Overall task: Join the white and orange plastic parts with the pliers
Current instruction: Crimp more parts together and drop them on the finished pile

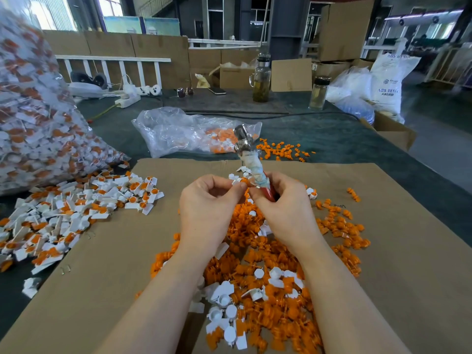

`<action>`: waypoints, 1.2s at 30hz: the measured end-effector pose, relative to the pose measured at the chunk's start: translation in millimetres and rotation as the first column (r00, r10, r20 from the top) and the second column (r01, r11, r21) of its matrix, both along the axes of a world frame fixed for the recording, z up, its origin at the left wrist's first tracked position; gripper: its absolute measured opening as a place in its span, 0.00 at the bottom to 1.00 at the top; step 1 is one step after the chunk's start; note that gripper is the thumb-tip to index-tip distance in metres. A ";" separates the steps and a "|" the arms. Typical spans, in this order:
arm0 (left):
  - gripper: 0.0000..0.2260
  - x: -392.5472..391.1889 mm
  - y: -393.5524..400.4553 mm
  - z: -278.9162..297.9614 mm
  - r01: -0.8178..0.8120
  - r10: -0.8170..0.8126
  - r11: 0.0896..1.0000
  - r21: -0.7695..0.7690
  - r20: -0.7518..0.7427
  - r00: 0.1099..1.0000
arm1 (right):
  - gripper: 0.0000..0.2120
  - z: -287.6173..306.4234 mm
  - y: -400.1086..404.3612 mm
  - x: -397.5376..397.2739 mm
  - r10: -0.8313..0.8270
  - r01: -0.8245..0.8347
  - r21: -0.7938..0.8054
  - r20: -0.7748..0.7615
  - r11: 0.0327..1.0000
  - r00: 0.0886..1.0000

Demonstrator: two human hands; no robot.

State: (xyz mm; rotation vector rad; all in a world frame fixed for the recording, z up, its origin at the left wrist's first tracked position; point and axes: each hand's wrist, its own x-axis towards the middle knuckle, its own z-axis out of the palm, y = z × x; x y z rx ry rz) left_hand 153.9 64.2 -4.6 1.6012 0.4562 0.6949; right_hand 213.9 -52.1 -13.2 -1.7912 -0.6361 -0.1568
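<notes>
My left hand (pixel 207 208) pinches a small white plastic part (pixel 236 180) with a bit of orange showing, held above the cardboard. My right hand (pixel 286 208) grips the pliers (pixel 246 149), whose red, tape-wrapped handles run up to metal jaws pointing away from me. Thumb and forefinger of the right hand meet the left hand's fingertips at the small part. Below my wrists lies a heap of loose orange parts (pixel 278 251) mixed with white parts (pixel 224 300).
Joined white-and-orange pieces (pixel 76 210) pile up at the left on the cardboard sheet (pixel 122 251). A big clear bag (pixel 38 111) of them stands far left. Another plastic bag (pixel 184 131) lies ahead, with bottles (pixel 261 77) and boxes behind.
</notes>
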 end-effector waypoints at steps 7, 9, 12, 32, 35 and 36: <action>0.03 0.1 3.6 1.6 0.047 -0.043 0.997 -0.061 0.072 0.996 | 0.10 3.4 -8.1 3.0 0.104 -0.096 0.067 -0.119 0.993 0.987; 0.03 -0.6 4.2 2.0 0.067 -0.059 0.994 -0.083 0.101 0.993 | 0.09 3.5 -9.0 3.7 0.095 -0.090 0.044 -0.114 0.995 0.989; 0.03 -1.2 4.4 1.9 0.090 -0.079 0.992 -0.084 0.123 0.989 | 0.09 3.6 -9.1 3.3 0.091 -0.090 0.013 -0.099 0.996 0.991; 0.03 -1.4 26.3 -1.5 0.145 -0.121 0.987 -0.070 0.272 0.955 | 0.25 5.0 -25.6 8.2 0.206 -0.289 -0.426 -0.230 0.857 0.951; 0.03 -1.0 27.4 -0.9 0.157 -0.132 0.985 -0.073 0.271 0.954 | 0.27 5.2 -25.9 8.1 0.195 -0.273 -0.450 -0.212 0.850 0.958; 0.03 -0.8 27.9 -0.9 0.158 -0.133 0.984 -0.075 0.268 0.954 | 0.26 5.4 -25.3 7.7 0.197 -0.268 -0.456 -0.199 0.848 0.960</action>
